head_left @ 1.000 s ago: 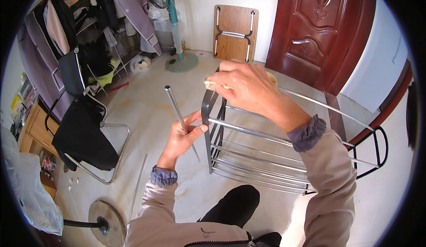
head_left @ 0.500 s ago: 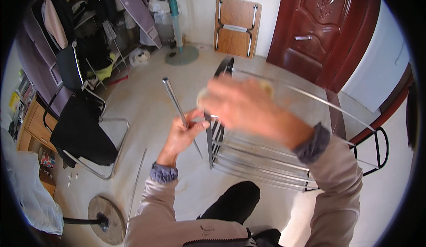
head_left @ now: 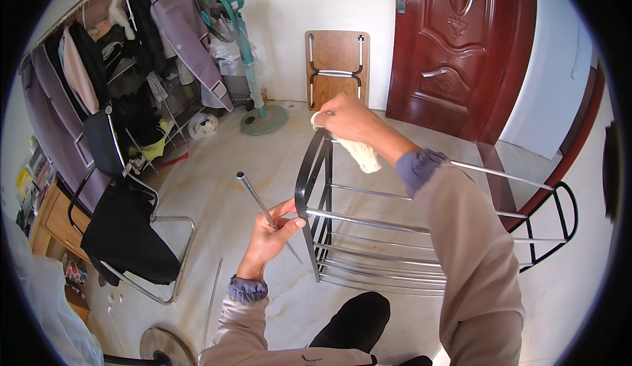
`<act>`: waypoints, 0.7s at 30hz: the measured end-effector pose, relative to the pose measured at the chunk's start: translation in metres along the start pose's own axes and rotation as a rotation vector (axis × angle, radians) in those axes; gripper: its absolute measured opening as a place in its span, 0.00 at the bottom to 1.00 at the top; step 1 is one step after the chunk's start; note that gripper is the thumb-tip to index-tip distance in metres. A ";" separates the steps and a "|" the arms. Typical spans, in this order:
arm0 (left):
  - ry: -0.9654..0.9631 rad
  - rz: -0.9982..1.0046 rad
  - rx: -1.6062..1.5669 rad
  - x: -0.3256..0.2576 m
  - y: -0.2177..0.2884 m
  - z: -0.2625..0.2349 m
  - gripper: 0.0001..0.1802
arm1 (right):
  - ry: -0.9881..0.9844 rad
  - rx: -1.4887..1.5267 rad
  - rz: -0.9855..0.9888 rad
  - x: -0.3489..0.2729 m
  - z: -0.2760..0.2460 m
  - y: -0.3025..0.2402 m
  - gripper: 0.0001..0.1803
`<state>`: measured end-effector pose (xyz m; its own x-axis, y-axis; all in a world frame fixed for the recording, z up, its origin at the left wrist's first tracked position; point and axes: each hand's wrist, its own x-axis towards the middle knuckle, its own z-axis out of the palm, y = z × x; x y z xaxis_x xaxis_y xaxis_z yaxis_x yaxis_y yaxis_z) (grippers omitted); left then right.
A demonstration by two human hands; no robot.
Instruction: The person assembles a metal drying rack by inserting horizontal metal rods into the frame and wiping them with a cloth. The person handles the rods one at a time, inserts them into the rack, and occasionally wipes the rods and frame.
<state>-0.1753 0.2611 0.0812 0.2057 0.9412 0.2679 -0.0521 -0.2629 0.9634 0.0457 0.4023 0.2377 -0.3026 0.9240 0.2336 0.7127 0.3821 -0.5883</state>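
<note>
— Holding what, the hands?
— The left hand [head_left: 273,229] is gripping a loose metal rod [head_left: 263,209] beside the rack [head_left: 316,188]; the right hand [head_left: 347,120] is clutching a cloth [head_left: 364,156] on its top corner.
— Rack finished?
— Seemingly most rails are sitting in; this rod is waiting.

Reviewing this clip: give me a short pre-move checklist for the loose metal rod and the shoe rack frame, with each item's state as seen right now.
1. Left hand grips the loose silver metal rod: ok, fingers wrap it near its lower part.
2. Right hand steadies the black metal end frame of the shoe rack at its top: ok.
3. White cloth clear of the frame: not ok, it hangs from the right hand beside the top.
4. Rod end lined up with a socket: cannot tell, no socket is visible.
5. Fitted chrome rails seated at both ends: cannot tell.
6. Spare thin rod on the floor: ok, lying beside the left forearm.
</note>
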 end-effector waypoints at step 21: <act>-0.067 -0.045 -0.254 -0.002 -0.013 -0.011 0.17 | 0.255 -0.746 -1.006 -0.144 0.060 -0.040 0.10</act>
<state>-0.1856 0.2648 0.0680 0.2768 0.9325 0.2320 -0.2836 -0.1514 0.9469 0.0225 0.2530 0.1812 -0.8426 0.1697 0.5112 0.4476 0.7486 0.4892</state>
